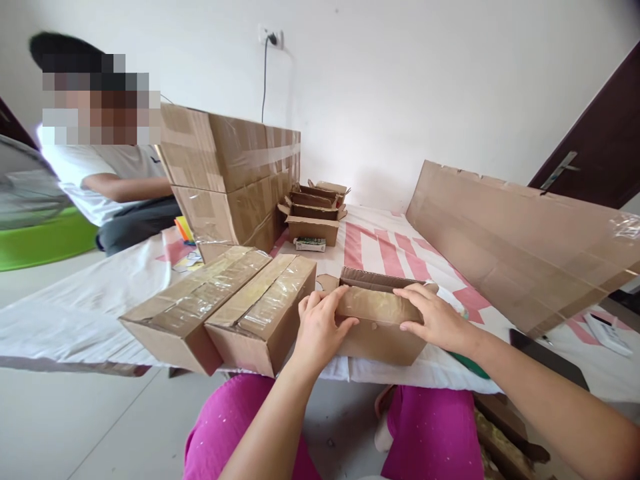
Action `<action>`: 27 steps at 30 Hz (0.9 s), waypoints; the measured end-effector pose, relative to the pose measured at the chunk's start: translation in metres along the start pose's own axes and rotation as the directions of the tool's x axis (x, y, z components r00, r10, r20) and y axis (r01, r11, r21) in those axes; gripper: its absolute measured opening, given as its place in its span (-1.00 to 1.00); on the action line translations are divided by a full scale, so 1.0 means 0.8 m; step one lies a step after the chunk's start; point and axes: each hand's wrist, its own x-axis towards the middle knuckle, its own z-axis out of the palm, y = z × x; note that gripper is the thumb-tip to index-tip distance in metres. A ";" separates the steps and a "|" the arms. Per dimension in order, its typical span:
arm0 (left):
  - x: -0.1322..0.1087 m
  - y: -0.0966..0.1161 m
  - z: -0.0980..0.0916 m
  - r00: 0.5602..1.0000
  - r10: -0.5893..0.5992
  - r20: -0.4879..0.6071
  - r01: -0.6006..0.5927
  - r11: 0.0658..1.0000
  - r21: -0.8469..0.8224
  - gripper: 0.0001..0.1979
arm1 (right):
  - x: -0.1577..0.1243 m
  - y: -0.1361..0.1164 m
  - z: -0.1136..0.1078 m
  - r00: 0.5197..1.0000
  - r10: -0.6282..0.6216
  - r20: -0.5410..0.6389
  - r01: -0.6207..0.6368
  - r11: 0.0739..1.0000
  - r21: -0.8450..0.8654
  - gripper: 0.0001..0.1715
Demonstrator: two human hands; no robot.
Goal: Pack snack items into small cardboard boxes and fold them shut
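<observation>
Holding the front of an open carton (383, 341), lower centre of the frame, the left hand (323, 323) and right hand (433, 317) are part-closed, thumbs outside; uneven pressure could crease it or push it off the bench (65, 333).

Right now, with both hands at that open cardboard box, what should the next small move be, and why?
Probably ease the taped near flap gently outward: the left hand and right hand hold its two ends, and the far flap of the cardboard box stands raised.
</observation>
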 end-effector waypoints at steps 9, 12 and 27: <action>-0.012 0.015 -0.027 1.000 0.020 -0.020 -0.019 0.999 0.043 -0.65 | -0.032 -0.027 -0.008 0.978 -0.190 0.086 0.200 0.972 -0.126 -0.95; -0.013 0.021 -0.038 0.998 0.031 0.057 -0.035 0.996 0.081 -0.67 | -0.045 -0.033 -0.006 0.975 -0.141 0.172 0.155 0.985 -0.074 -0.70; -0.011 0.027 -0.043 0.911 0.175 0.373 -0.187 0.982 -0.007 -0.86 | -0.011 0.014 -0.029 0.952 -0.170 -0.253 0.128 0.976 -0.175 -0.70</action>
